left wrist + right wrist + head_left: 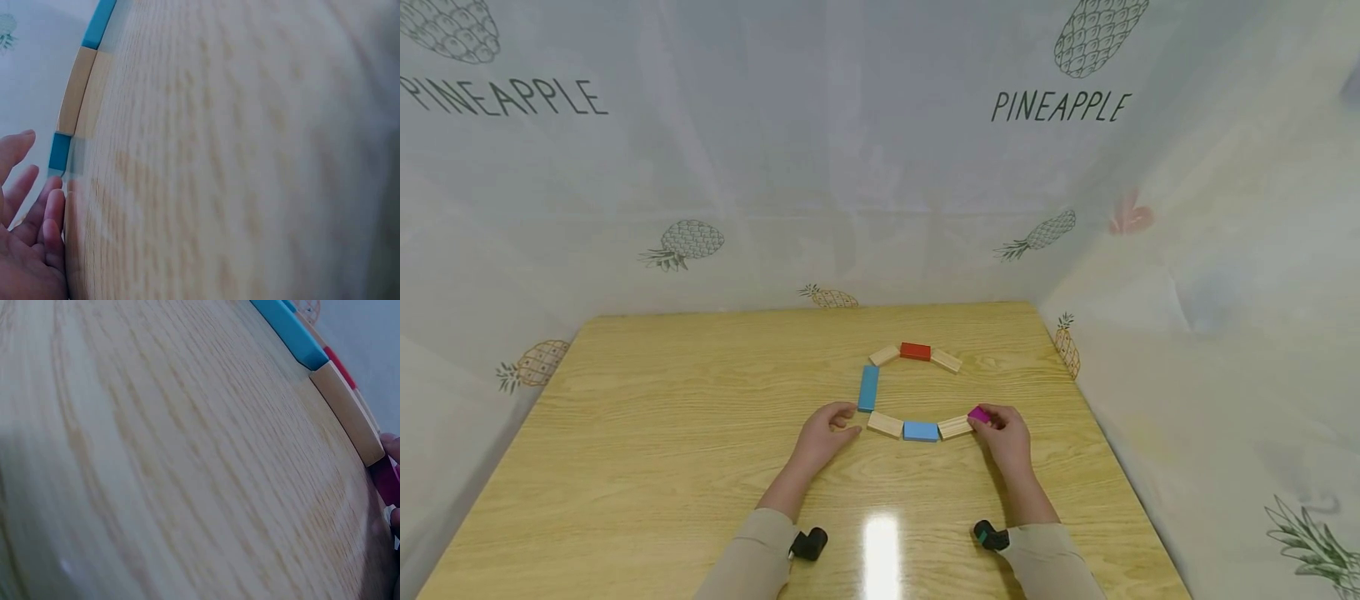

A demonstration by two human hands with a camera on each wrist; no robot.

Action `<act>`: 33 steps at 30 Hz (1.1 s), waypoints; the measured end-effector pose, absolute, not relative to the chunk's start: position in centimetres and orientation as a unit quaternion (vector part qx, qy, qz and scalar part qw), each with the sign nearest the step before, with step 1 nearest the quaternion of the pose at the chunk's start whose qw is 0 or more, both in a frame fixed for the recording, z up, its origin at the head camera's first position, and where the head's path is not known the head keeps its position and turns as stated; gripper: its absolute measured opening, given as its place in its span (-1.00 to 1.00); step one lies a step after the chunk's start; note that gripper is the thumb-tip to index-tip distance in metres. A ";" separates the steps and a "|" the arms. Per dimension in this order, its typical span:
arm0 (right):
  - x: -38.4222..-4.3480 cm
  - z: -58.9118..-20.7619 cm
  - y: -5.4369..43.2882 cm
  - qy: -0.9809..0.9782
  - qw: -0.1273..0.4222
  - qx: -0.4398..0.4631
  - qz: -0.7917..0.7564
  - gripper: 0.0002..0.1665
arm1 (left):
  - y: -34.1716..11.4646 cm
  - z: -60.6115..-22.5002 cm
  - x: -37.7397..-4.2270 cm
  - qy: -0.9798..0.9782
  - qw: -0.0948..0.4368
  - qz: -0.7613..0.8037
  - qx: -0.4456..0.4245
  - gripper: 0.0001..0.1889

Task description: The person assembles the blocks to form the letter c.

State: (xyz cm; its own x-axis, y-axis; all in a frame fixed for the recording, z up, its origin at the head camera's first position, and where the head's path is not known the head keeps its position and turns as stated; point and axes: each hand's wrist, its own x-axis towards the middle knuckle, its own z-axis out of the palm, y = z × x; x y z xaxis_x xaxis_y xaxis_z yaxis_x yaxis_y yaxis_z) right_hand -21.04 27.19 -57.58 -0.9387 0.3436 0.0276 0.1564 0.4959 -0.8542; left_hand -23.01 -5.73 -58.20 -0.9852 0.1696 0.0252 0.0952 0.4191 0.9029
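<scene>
Wooden blocks lie on the table in a ring-like curve that is open at the right. My right hand pinches a magenta block between thumb and fingers, at the right end of the near row. That block meets the end of a plain wood block in the right wrist view. My left hand, fingers loosely bent and holding nothing, rests beside the lower end of a long blue block. Between the hands run a plain block, a light blue block and another plain block.
Along the far side of the curve, a red block sits between two plain blocks, a left one and a right one. The wood-grain table ends at a pineapple-print curtain behind and at the sides.
</scene>
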 end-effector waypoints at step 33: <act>-24.5 -47.9 29.7 -0.914 0.080 0.067 0.392 -0.51 | -12.0 -49.3 -24.3 0.877 0.021 0.469 0.100 -0.44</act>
